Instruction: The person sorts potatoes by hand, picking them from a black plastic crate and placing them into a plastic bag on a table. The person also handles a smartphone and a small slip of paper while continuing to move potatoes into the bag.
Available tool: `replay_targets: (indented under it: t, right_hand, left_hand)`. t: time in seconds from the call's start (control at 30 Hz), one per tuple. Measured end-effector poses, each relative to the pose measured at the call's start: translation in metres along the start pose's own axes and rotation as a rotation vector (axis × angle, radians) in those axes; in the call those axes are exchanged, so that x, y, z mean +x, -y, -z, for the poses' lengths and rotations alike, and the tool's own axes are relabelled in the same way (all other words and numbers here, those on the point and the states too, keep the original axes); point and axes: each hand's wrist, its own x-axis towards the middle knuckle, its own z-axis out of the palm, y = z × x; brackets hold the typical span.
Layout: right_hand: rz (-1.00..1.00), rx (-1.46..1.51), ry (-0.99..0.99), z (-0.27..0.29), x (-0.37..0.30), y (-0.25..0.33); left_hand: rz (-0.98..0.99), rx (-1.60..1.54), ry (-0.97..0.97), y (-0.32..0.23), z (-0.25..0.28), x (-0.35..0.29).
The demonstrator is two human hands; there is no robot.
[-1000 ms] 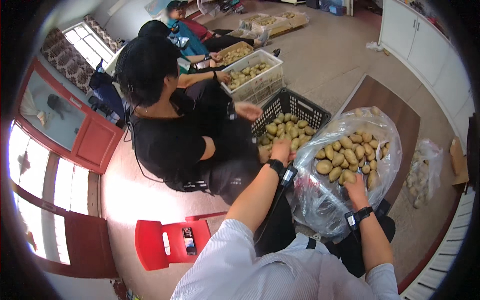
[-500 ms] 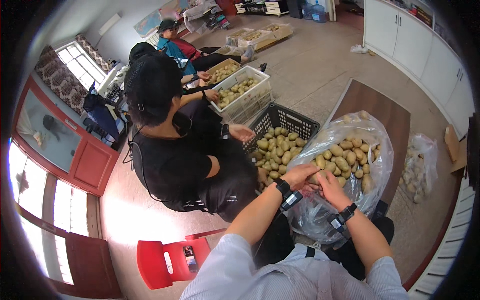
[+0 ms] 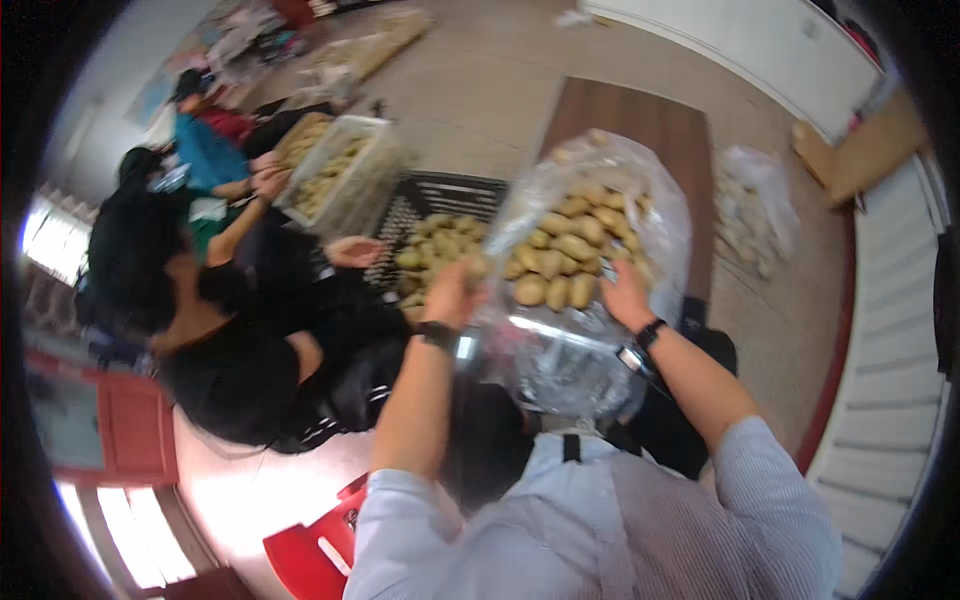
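My left hand (image 3: 452,297) is over the near right rim of the black crate, its fingers closed round a potato (image 3: 476,267), blurred by motion. At the right side of a clear plastic bag (image 3: 660,200) full of potatoes (image 3: 572,248) is my right hand (image 3: 626,298). Its fingers are bent together, and a small pale-blue bit shows at the fingertips; what it is I cannot make out. More potatoes (image 3: 440,238) lie in the black crate (image 3: 460,188), just beyond my left hand.
A person in black (image 3: 230,320) sits close on my left, one hand (image 3: 355,251) by the crate. Farther off, other people sit by a white crate (image 3: 372,150) of potatoes. The bag rests on a brown board (image 3: 630,115). Another bag (image 3: 750,210) stands right; a red chair (image 3: 305,555) is lower left.
My hands were together at one potato over the bag; now they are apart. The left has moved left toward the crate with a potato, the right stays by the bag. The view has turned.
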Motion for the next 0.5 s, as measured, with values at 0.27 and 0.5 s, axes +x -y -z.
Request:
replay_targets:
  t: [0.27, 0.5]
  right_hand:
    - [0.083, -0.318, -0.211, 0.025, 0.001, -0.007]
    - [-0.105, -0.543, -0.101, 0.029, 0.0, -0.014]
  left_hand:
    - [0.054, -0.085, -0.242, -0.009, 0.013, 0.008]
    - [0.042, -0.123, -0.304, -0.007, 0.039, 0.01]
